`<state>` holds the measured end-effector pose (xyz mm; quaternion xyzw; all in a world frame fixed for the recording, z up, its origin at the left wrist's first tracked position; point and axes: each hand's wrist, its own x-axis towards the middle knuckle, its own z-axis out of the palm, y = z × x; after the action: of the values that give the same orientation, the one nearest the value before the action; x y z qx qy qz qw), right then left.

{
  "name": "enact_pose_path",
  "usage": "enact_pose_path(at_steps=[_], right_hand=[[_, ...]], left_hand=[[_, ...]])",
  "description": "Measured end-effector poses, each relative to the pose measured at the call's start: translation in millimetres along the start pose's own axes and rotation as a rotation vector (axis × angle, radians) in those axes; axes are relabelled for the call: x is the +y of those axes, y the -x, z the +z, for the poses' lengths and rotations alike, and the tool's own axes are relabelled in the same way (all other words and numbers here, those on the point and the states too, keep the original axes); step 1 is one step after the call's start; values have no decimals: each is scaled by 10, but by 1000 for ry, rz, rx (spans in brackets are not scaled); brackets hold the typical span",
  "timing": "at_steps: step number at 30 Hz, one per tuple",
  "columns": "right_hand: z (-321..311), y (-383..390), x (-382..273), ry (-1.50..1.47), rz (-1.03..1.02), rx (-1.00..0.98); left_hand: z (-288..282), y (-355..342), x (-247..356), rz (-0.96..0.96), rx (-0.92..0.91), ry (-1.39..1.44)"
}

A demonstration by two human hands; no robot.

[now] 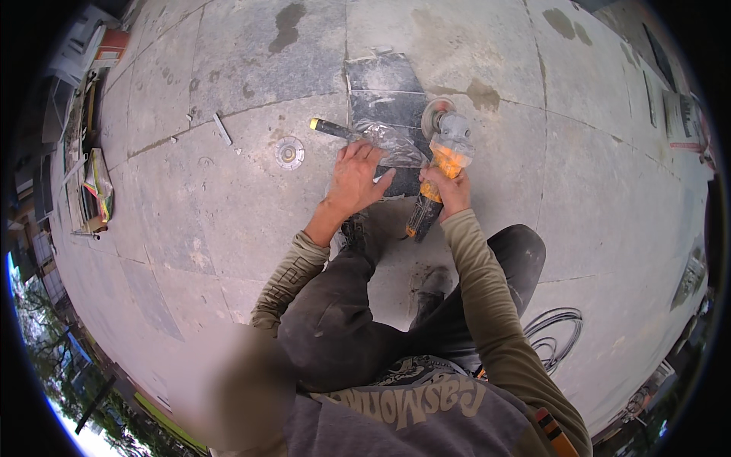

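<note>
My right hand (451, 192) is wrapped round the body of a yellow and black angle grinder (446, 161). The grinder's disc (437, 114) points away from me, just right of a dusty dark slab (384, 80). My left hand (356, 177) lies over the slab's near left part, thumb spread from the fingers. Its fingertips touch or nearly touch a shiny, dust-covered patch (387, 135) and a black stick-like piece with a yellow end (329, 128). What lies under the fingers is hidden.
On the concrete floor left of the slab are a round disc (289, 153) and a thin strip (222, 129). A coiled cable (554, 335) lies right of my leg. Boards and a colourful bag (99, 185) stand at the far left.
</note>
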<state>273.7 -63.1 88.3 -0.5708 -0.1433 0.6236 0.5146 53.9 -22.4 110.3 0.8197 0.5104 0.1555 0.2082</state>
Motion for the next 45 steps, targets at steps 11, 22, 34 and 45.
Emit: enact_pose_path(at_steps=[11,22,34,45], right_hand=[[109,108,-178,-87,9,67],[21,39,-234,-89,2,83],[64,37,-192,-82,45,105],[-2,-9,-127,-55,75,115]], left_hand=[[252,-71,-1350,-147,-36,31],[-1,241,-1005,-752,-287,1656],[205,193,-896,-356,229,-133],[313,209,-905,-337,234,-195]])
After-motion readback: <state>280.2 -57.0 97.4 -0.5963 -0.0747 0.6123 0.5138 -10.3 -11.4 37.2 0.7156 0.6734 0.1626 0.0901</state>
